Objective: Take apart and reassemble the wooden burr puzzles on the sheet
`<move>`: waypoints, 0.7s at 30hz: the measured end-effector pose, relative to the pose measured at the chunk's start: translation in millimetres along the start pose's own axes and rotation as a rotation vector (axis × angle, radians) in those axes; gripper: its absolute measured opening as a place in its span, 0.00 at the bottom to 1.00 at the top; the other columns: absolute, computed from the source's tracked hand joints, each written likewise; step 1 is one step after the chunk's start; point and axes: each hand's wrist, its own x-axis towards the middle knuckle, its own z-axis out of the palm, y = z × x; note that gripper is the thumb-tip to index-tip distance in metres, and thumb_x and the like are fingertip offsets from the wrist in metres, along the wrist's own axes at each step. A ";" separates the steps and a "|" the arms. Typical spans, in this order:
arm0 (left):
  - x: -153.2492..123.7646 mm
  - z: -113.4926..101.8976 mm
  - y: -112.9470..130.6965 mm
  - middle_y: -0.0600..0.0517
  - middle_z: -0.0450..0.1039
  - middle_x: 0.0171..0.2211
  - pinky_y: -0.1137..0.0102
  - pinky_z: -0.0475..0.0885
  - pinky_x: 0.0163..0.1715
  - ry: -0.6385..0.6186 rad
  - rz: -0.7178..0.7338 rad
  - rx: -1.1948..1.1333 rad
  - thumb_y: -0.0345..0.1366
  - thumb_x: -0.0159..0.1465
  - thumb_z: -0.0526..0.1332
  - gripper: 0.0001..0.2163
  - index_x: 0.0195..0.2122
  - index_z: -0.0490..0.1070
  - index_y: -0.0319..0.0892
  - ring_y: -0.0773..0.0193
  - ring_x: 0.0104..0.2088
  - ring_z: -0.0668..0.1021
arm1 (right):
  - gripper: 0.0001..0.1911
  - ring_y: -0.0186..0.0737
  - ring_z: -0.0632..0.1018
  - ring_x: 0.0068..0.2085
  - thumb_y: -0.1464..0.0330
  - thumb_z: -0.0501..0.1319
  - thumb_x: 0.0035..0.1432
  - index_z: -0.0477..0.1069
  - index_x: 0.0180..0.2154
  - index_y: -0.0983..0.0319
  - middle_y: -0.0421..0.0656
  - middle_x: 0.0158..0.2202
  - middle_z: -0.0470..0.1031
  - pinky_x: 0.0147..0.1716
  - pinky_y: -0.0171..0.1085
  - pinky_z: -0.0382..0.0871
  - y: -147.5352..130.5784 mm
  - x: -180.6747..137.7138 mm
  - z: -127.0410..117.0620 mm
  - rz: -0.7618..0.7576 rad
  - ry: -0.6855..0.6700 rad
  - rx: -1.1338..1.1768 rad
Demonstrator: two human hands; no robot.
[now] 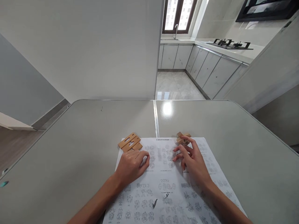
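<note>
Currently, the right hand (193,159) is held by small wooden pieces (181,141), fingers apart. The left hand (131,163) is curled; its fingers' grip cannot be told.

Beyond the grey table (70,137) are 1 dark-framed window (179,15), 1 curved faucet (175,33) before it, and pale, veined cabinets (213,73) along 2 sides of a glossy tiled floor (170,83). The right-hand counter (255,53) carries 1 black hob (230,46), with 1 dark appliance (268,8), partly cut off, mounted above. Near the table's left edge lies 1 teal object (4,184), too small to identify.
</note>
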 end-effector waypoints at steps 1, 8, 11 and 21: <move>-0.2 0.1 0.0 0.59 0.70 0.20 0.70 0.64 0.24 -0.002 0.000 -0.009 0.30 0.71 0.59 0.06 0.37 0.73 0.44 0.69 0.20 0.72 | 0.27 0.46 0.84 0.31 0.49 0.64 0.67 0.63 0.61 0.50 0.43 0.40 0.79 0.16 0.33 0.66 -0.7 0.4 0.0 0.007 0.003 0.003; -0.4 0.0 -0.2 0.59 0.69 0.20 0.70 0.63 0.23 -0.030 0.014 -0.044 0.30 0.72 0.59 0.06 0.37 0.73 0.43 0.69 0.20 0.71 | 0.21 0.39 0.75 0.28 0.52 0.64 0.67 0.69 0.56 0.51 0.41 0.36 0.74 0.18 0.34 0.67 -3.6 2.7 -1.9 -0.045 0.058 -0.042; -0.2 0.4 -0.6 0.59 0.69 0.20 0.71 0.63 0.23 -0.027 0.029 -0.061 0.30 0.71 0.60 0.05 0.38 0.74 0.42 0.69 0.20 0.71 | 0.19 0.35 0.68 0.25 0.51 0.63 0.68 0.72 0.54 0.53 0.38 0.32 0.70 0.21 0.35 0.66 -4.6 1.2 -2.7 -0.057 0.048 -0.086; 0.2 -1.6 -1.0 0.60 0.67 0.21 0.72 0.63 0.25 -0.021 -0.013 -0.165 0.30 0.72 0.61 0.03 0.40 0.73 0.43 0.70 0.21 0.70 | 0.16 0.33 0.64 0.25 0.51 0.60 0.72 0.72 0.46 0.56 0.35 0.27 0.65 0.25 0.33 0.62 -5.9 -7.5 2.4 -0.150 -0.156 -0.025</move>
